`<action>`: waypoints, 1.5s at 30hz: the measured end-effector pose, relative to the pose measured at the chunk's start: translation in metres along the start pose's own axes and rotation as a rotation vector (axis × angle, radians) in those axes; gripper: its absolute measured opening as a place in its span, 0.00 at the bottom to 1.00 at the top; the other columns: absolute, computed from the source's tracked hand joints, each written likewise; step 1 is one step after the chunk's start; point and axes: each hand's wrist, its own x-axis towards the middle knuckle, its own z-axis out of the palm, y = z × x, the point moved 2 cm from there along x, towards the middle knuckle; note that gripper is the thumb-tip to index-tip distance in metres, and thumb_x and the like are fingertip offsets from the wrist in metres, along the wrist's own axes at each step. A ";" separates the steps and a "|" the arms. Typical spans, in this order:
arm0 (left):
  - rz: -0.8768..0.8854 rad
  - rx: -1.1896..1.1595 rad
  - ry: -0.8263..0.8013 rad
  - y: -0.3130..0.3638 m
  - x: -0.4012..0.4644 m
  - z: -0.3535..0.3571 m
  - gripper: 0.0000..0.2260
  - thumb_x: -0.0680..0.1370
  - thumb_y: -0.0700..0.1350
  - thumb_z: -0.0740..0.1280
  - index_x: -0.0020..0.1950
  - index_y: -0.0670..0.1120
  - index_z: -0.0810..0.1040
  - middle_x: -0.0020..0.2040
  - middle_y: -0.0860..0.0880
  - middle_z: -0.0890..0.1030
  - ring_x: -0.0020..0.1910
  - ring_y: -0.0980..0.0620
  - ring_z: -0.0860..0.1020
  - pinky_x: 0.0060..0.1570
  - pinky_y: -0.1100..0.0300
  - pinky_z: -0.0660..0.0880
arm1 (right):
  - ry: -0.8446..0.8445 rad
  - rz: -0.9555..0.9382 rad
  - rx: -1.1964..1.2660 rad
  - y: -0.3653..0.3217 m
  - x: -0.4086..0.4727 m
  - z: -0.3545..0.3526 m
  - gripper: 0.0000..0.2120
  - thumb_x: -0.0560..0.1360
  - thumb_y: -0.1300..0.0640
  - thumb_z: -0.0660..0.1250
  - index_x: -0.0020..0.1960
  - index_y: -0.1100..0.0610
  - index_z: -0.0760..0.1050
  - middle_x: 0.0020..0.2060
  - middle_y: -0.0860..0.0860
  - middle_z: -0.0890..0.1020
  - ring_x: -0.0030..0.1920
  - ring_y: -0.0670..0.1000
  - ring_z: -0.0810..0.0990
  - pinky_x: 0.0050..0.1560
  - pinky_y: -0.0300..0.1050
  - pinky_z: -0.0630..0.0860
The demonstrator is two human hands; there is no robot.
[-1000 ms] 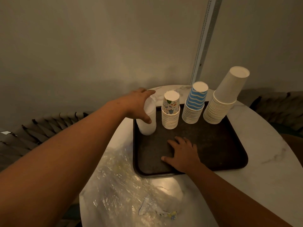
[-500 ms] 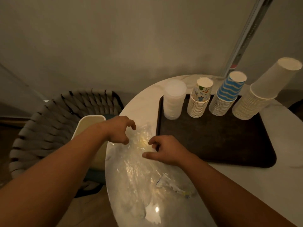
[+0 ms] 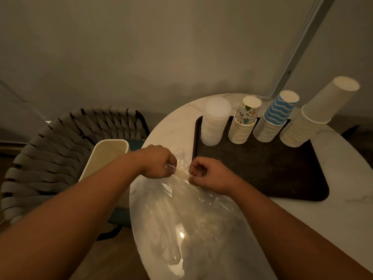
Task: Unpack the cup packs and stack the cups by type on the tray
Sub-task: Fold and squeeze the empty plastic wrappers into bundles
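Observation:
On the dark tray (image 3: 272, 174) stand several upside-down cup stacks in a row along its far edge: clear plastic cups (image 3: 215, 122), patterned paper cups (image 3: 243, 123), blue-striped cups (image 3: 275, 118) and tall plain white cups (image 3: 316, 114). Crumpled clear plastic wrap (image 3: 187, 209) lies on the round white table (image 3: 343, 209) left of the tray. My left hand (image 3: 159, 163) and my right hand (image 3: 210, 175) are both closed on the wrap's far edge, close together.
A cream bin (image 3: 107, 156) sits on a woven grey chair (image 3: 50, 158) just left of the table. A wall runs behind, with a metal rail (image 3: 302, 43) at the upper right. The near half of the tray is bare.
One second ago my left hand held the clear cup stack and my right lay flat on the tray. Both hands moved left onto the wrap and closed on its edge.

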 end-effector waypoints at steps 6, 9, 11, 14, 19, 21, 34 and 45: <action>0.039 -0.199 -0.033 0.053 -0.022 -0.032 0.04 0.78 0.47 0.68 0.50 0.51 0.82 0.44 0.53 0.83 0.44 0.56 0.80 0.48 0.60 0.75 | -0.180 0.032 -0.152 -0.014 -0.031 -0.047 0.11 0.70 0.55 0.74 0.51 0.47 0.80 0.44 0.46 0.84 0.45 0.46 0.82 0.53 0.46 0.79; 0.057 -0.362 -0.001 0.091 -0.027 -0.024 0.04 0.77 0.44 0.70 0.50 0.51 0.81 0.42 0.53 0.83 0.42 0.56 0.81 0.44 0.61 0.76 | -0.189 0.048 -0.213 -0.015 -0.069 -0.078 0.08 0.70 0.59 0.72 0.48 0.49 0.81 0.41 0.48 0.85 0.42 0.46 0.82 0.47 0.43 0.79; 0.068 -0.556 0.016 0.124 -0.028 -0.009 0.06 0.76 0.41 0.70 0.52 0.49 0.81 0.44 0.49 0.85 0.42 0.52 0.83 0.45 0.56 0.79 | -0.189 0.070 -0.224 -0.009 -0.104 -0.100 0.10 0.70 0.63 0.69 0.48 0.51 0.81 0.41 0.51 0.85 0.39 0.46 0.83 0.43 0.40 0.78; 0.043 -0.811 0.045 0.171 -0.025 0.019 0.09 0.75 0.34 0.68 0.54 0.43 0.81 0.44 0.42 0.84 0.40 0.47 0.83 0.44 0.51 0.80 | -0.168 0.136 -0.265 0.017 -0.152 -0.128 0.10 0.73 0.65 0.68 0.50 0.53 0.80 0.41 0.50 0.85 0.37 0.48 0.85 0.43 0.41 0.80; -0.045 -0.741 0.295 0.249 -0.010 0.062 0.04 0.76 0.39 0.70 0.46 0.48 0.80 0.40 0.50 0.83 0.41 0.51 0.82 0.45 0.51 0.81 | 0.033 0.136 -0.481 0.066 -0.209 -0.164 0.05 0.76 0.57 0.67 0.48 0.47 0.79 0.41 0.44 0.82 0.40 0.46 0.83 0.44 0.41 0.77; -0.042 -0.648 0.510 0.271 -0.010 0.062 0.03 0.78 0.43 0.68 0.49 0.51 0.79 0.43 0.56 0.81 0.43 0.55 0.80 0.43 0.61 0.76 | 0.181 0.072 -0.526 0.070 -0.223 -0.175 0.05 0.77 0.54 0.65 0.50 0.46 0.79 0.42 0.44 0.80 0.45 0.46 0.79 0.44 0.41 0.72; 0.448 0.085 0.603 0.263 -0.003 0.181 0.06 0.70 0.41 0.65 0.43 0.45 0.81 0.46 0.46 0.81 0.45 0.46 0.79 0.43 0.55 0.77 | -0.089 0.017 -0.786 0.146 -0.276 -0.064 0.13 0.76 0.52 0.61 0.58 0.49 0.78 0.56 0.49 0.79 0.55 0.54 0.76 0.56 0.48 0.71; 0.428 0.017 0.437 0.259 0.008 0.215 0.13 0.76 0.50 0.59 0.41 0.45 0.80 0.38 0.47 0.80 0.41 0.45 0.79 0.41 0.52 0.76 | -0.263 0.216 -0.784 0.157 -0.260 -0.055 0.07 0.71 0.55 0.65 0.49 0.48 0.76 0.50 0.51 0.78 0.51 0.55 0.77 0.46 0.45 0.72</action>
